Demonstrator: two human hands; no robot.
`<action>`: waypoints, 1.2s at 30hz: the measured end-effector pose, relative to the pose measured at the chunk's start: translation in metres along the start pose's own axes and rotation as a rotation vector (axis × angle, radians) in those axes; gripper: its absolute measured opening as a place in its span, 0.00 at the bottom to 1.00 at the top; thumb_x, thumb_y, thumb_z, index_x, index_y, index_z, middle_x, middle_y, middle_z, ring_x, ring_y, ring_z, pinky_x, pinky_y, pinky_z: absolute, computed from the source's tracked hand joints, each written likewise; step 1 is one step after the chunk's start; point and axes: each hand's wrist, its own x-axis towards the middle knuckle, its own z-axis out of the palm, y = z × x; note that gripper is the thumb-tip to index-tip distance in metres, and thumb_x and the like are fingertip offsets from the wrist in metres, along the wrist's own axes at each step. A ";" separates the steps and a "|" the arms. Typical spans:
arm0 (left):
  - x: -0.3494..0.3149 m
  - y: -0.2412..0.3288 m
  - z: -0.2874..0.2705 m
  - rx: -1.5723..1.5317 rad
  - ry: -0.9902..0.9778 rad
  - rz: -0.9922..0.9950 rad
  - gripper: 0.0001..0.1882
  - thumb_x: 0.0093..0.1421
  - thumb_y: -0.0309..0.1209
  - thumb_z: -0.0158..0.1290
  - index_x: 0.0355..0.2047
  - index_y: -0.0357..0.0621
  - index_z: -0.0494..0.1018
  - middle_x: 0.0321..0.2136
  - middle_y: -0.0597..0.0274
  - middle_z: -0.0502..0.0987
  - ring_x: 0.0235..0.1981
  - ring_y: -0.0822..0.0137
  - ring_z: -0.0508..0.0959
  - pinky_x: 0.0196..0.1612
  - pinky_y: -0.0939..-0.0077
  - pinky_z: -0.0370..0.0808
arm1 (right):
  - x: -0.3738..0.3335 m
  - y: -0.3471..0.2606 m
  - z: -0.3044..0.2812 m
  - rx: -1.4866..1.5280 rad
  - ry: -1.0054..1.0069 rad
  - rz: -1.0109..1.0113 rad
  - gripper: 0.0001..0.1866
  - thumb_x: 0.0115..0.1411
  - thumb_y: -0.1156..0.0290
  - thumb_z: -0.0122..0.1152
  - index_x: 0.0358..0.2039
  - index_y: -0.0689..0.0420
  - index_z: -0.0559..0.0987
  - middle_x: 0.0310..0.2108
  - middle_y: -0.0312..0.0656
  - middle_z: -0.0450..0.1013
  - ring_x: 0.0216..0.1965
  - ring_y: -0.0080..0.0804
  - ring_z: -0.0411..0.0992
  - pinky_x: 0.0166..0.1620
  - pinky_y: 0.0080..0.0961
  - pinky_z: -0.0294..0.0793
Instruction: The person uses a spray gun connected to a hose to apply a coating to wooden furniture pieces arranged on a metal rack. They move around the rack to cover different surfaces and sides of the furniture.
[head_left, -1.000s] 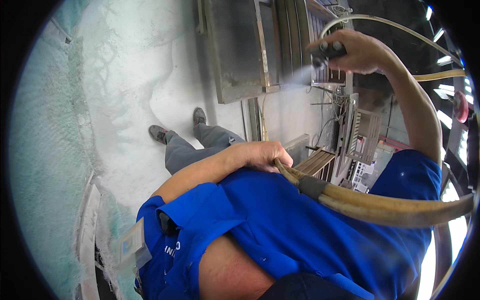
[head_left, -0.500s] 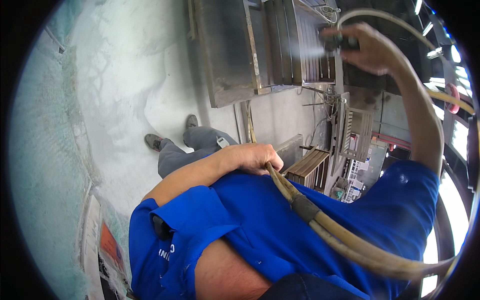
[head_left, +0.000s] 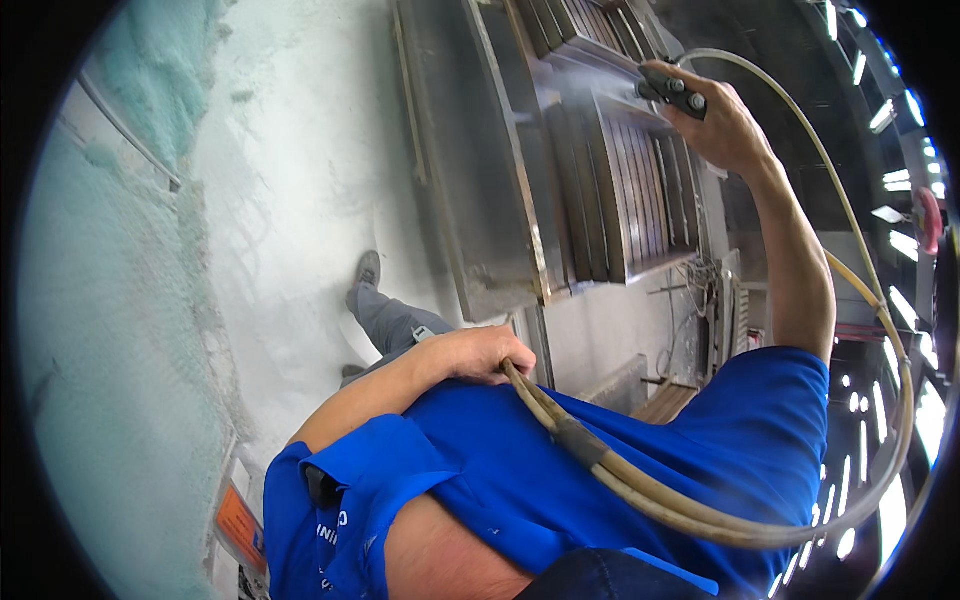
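Observation:
My right hand [head_left: 728, 125] is wrapped round a dark spray gun [head_left: 672, 90] at the upper right, with the arm reaching out. A pale mist spreads left from the nozzle over brown slatted frames [head_left: 640, 190], which lie on a dark, worn bench [head_left: 465, 170]. Whether they are wood or metal is hard to tell. A thin pale hose [head_left: 800, 110] arcs away from the gun. At my waist, my left hand [head_left: 490, 352] is closed round a pair of yellowish hoses [head_left: 680, 505], bound together by a dark wrap [head_left: 580, 440]. They loop across my blue shirt toward the right.
Pale powdery floor [head_left: 290, 180] stretches beside the bench, with my shoe [head_left: 368, 268] on it. Rough blue-green material [head_left: 120, 330] covers the left side. An orange sign [head_left: 240, 528] stands at lower left. Cables [head_left: 685, 290] hang past the bench end; a red fitting [head_left: 928, 220] is at far right.
My view has turned, so the bench and frames appear lower, with another slatted frame showing above. The gun has shifted along the frames, still spraying. My left hand keeps its grip on the hoses.

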 end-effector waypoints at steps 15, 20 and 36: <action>0.031 -0.019 -0.208 -0.327 0.221 -0.069 0.04 0.58 0.23 0.60 0.31 0.40 0.75 0.24 0.57 0.78 0.26 0.66 0.73 0.35 0.67 0.72 | 0.422 0.078 0.140 -0.242 -0.281 -0.030 0.32 0.58 0.71 0.54 0.64 0.33 0.76 0.52 0.52 0.79 0.57 0.51 0.77 0.59 0.45 0.78; 0.027 -0.062 -0.269 -0.309 0.099 -0.114 0.04 0.63 0.26 0.57 0.37 0.39 0.77 0.26 0.53 0.78 0.27 0.63 0.75 0.35 0.65 0.72 | 0.557 0.080 0.157 -0.290 0.014 -0.106 0.33 0.58 0.71 0.53 0.65 0.32 0.74 0.52 0.51 0.79 0.56 0.51 0.76 0.59 0.47 0.77; 0.022 -0.150 -0.380 -0.372 -0.209 0.202 0.06 0.55 0.24 0.62 0.30 0.40 0.75 0.25 0.58 0.76 0.29 0.61 0.78 0.33 0.64 0.71 | 0.560 0.004 0.026 -0.536 -0.872 -0.016 0.33 0.59 0.77 0.58 0.64 0.34 0.76 0.46 0.52 0.81 0.47 0.50 0.80 0.60 0.44 0.77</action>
